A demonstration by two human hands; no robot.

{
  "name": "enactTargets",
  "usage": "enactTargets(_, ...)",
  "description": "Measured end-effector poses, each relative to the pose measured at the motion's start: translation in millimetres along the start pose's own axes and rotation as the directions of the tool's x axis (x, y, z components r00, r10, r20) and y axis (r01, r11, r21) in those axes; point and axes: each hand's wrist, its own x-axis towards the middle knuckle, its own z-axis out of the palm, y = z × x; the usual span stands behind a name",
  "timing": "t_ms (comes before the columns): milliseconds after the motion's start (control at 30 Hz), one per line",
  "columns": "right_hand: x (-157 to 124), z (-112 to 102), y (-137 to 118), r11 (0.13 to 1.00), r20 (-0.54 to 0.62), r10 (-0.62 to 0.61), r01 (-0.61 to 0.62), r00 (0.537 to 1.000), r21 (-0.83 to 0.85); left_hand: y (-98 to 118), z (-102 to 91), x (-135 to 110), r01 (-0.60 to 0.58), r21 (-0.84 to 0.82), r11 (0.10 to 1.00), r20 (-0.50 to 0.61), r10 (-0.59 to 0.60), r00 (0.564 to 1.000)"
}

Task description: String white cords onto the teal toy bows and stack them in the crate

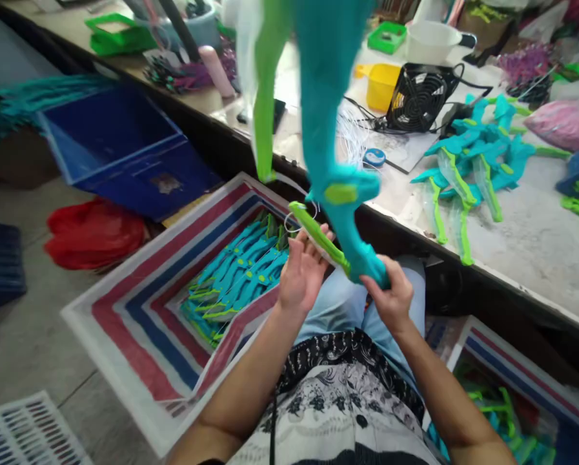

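Observation:
A large teal and green plastic piece, like a toy bow, stands close before the camera, its upper part blurred and cut off by the frame edge. My right hand grips its lower teal end, thumb on the near side. Palm up, my left hand has its fingers apart beside and partly behind the lower green arm; whether they touch it I cannot tell. A loose white string loops near the left fingertips. Similar pieces lie stacked in the striped bin at left.
The striped bin stands by my left arm; another striped container is at right. On the table are more teal pieces, a black fan, a yellow cup and white strings. A blue crate sits at left.

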Motion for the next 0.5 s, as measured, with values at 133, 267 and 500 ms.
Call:
enactTargets(133, -21.1, 4.9, 4.4, 0.999, 0.076, -0.049, 0.048, 0.996, 0.010, 5.9, 2.0, -2.8, -0.154, 0.162, 0.975, 0.026, 0.152, 0.988)
enactTargets(267, -26.0, 9.7, 8.6, 0.996, 0.093, 0.079, -0.083, 0.993, 0.039, 25.1, -17.0, -8.3, -0.394, 0.540, 0.744, 0.000, 0.468, 0.884)
enactTargets(500, -31.1, 24.3, 0.2, 0.997, 0.182, 0.049, -0.058, 0.982, 0.044, 83.9, -46.5, 46.5, -0.484, 0.619, 0.618, 0.094, 0.553, 0.828)
